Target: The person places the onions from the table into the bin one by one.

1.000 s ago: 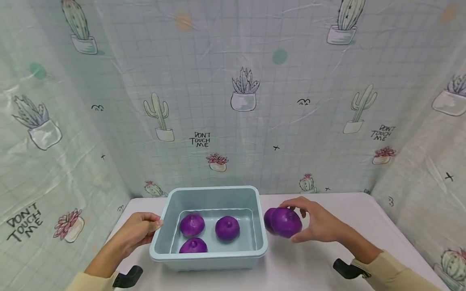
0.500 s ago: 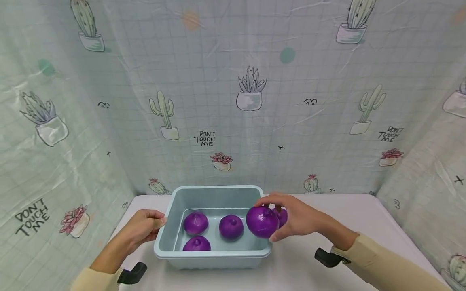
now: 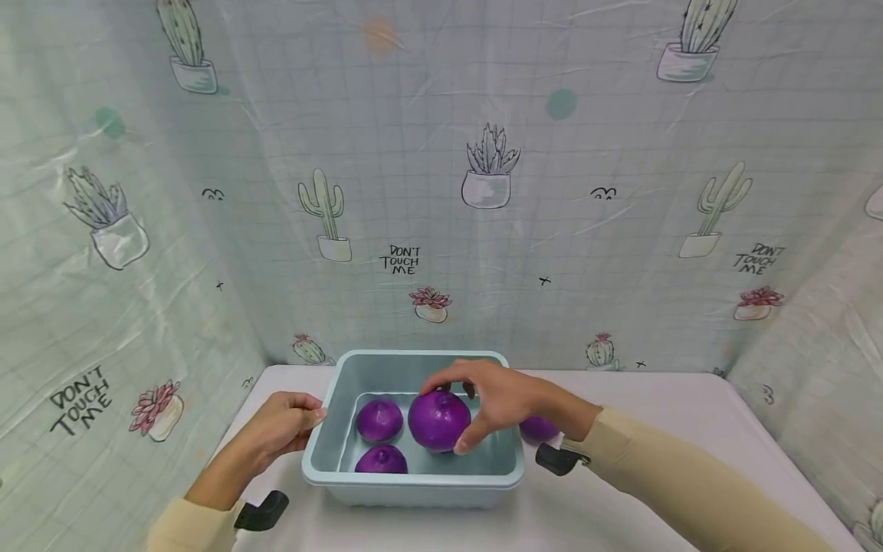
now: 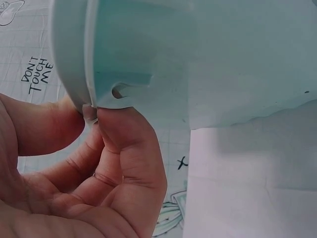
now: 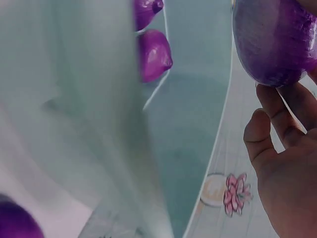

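A pale blue plastic bin (image 3: 414, 481) stands on the table. My left hand (image 3: 286, 425) pinches its left rim between thumb and fingers, seen close up in the left wrist view at the bin's edge (image 4: 91, 59). Over the bin, my right hand (image 3: 493, 395) grips a purple onion (image 3: 438, 422), thumb on the near side and fingers over the top. The held onion (image 5: 272, 39) appears at the right wrist view's upper right. Two more onions show inside, one behind (image 3: 379, 420) and one by the front wall (image 3: 382, 461).
Outside the bin, right of it, another purple onion (image 3: 538, 429) lies on the white table (image 3: 641, 429), partly hidden by my right arm. A curtain (image 3: 441, 230) printed with cacti hangs behind and at both sides.
My right hand has carried the onion leftward from beside the bin to above its inside, now covering an onion seen there before. My left hand keeps its pinch on the rim.
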